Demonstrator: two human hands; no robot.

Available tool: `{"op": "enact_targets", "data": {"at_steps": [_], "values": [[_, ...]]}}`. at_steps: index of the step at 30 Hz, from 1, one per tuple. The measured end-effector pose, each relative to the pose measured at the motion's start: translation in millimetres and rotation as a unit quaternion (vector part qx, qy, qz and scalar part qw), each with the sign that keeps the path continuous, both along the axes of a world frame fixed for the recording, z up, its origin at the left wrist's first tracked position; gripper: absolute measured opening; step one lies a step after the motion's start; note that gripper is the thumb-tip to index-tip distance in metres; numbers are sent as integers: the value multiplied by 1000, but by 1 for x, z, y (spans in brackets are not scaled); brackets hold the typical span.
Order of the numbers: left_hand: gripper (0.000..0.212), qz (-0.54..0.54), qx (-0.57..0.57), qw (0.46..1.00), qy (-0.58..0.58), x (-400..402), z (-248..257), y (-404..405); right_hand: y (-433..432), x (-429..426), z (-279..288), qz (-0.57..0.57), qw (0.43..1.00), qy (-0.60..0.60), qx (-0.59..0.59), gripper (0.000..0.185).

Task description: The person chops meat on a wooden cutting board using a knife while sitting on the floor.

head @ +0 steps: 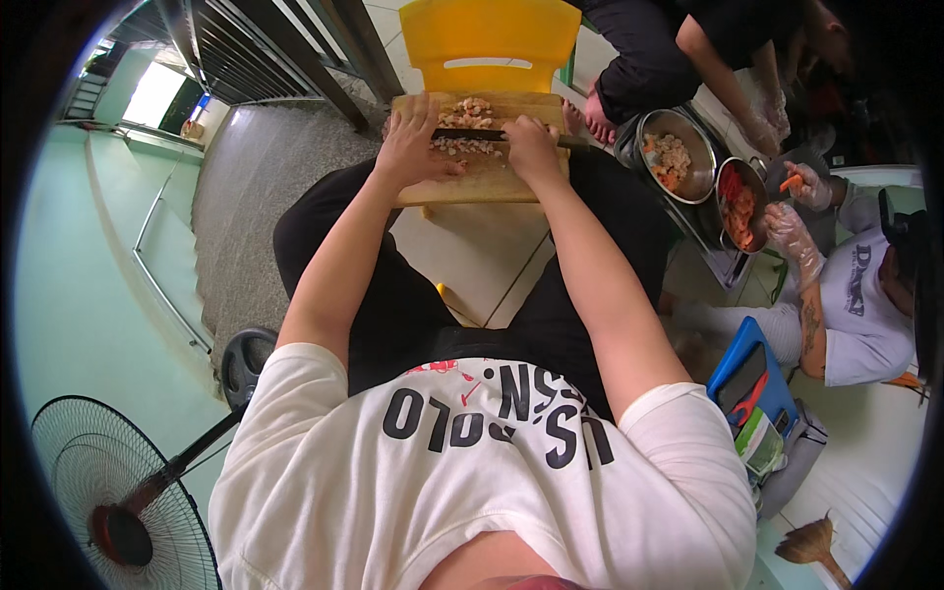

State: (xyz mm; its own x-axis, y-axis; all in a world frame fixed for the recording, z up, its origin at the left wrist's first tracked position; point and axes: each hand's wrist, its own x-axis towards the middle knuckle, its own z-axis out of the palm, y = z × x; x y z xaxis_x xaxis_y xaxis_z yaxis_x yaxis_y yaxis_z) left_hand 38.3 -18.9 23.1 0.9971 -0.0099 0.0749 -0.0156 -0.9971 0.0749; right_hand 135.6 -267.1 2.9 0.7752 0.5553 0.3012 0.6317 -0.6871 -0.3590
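A wooden cutting board point(487, 188) lies in front of me, over a yellow plastic chair point(490, 29) or close against it. Chopped pale-pink food point(466, 114), perhaps shrimp or meat, is spread on the board. A long knife point(468, 134) with a dark blade lies crosswise through the pieces. My right hand point(532, 147) is closed around the knife near its right end; part of the handle is hidden. My left hand point(414, 140) rests flat at the board's left side with fingers spread, its fingers beside the blade's far end. Whether it touches the blade cannot be told.
At the right, a metal bowl point(700, 166) holds chopped food and a metal pot point(745, 184) holds red-orange pieces. A gloved person point(855, 295) sits beside them; another person point(634, 59) is beyond. A standing fan point(122, 516) and metal railing point(295, 59) are at the left.
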Motion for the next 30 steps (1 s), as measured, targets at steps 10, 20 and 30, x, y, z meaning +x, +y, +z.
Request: {"op": "enact_targets", "data": {"at_steps": [10,20,30], "values": [[141,-3,-18,1000,-8,-8,4,-5,-1,-7,-3,1,999,19,-30,25],[146,-22,-37,998,-49,-13,3,-9,-5,-7,-2,22,998,-21,-50,21],[148,-21,-51,996,-67,-21,18,-9,-12,-10,21,14,999,-33,-26,17]]}}
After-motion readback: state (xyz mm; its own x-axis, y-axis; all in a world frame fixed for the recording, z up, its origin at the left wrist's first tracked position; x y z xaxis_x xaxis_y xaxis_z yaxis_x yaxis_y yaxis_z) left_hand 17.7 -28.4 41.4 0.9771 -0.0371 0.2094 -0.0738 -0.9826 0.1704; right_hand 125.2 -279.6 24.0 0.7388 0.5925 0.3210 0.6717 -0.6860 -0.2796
